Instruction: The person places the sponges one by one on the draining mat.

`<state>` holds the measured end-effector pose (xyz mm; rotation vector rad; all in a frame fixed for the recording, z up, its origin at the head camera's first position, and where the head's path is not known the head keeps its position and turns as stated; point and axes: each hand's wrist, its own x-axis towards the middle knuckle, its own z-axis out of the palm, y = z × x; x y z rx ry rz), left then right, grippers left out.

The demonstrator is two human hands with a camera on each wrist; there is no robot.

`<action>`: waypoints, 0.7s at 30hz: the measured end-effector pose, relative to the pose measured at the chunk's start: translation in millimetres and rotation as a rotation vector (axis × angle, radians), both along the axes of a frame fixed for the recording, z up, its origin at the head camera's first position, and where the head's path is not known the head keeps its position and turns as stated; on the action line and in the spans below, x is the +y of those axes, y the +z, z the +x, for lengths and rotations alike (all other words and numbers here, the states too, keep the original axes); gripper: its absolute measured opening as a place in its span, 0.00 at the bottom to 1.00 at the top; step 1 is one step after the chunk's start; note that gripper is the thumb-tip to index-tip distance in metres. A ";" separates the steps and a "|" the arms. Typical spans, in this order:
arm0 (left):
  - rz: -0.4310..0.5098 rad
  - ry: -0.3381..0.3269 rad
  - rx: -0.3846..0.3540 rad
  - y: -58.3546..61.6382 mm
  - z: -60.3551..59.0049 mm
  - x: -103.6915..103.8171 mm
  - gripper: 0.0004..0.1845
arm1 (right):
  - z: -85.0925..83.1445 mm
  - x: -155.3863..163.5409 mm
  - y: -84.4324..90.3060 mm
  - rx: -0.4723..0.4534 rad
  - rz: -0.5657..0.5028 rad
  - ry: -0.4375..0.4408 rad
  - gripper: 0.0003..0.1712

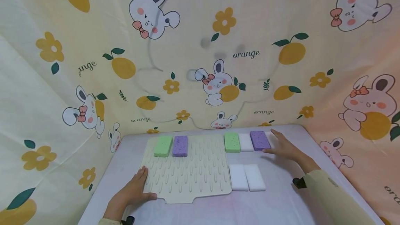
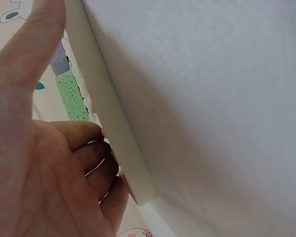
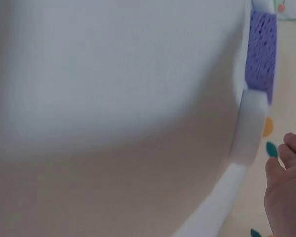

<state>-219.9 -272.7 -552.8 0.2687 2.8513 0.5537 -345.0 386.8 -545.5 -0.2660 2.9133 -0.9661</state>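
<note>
Left hand point(image 1: 132, 193) on ribbed mat's point(image 1: 187, 169) near corner

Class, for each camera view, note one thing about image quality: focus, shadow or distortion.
Head view: wide-angle bending at the edges, even soft light. Left wrist view: the left hand fills the frame close up, and the mat casts a shadow. Right wrist view: blurred, the purple sponge soft-edged.

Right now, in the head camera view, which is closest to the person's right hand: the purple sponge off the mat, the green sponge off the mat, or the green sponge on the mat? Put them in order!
From the right hand:
1. Purple rectangular sponge off the mat, right beside the hand.
2. Green rectangular sponge off the mat, farther left, past a white sponge.
3. Green rectangular sponge on the cream ridged mat, far left.
</note>
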 end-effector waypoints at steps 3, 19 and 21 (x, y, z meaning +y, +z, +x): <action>0.002 -0.002 0.003 0.5 -0.1 0.3 0.72 | -5.7 6.8 -2.7 -0.024 0.011 0.000 0.77; -0.006 -0.003 0.003 -1.5 -1.0 -0.7 0.72 | -27.1 20.9 -10.5 -0.144 0.023 -0.038 0.83; -0.005 -0.002 0.004 -2.3 -1.0 -1.1 0.72 | -28.6 21.4 -11.1 -0.154 0.014 -0.045 0.84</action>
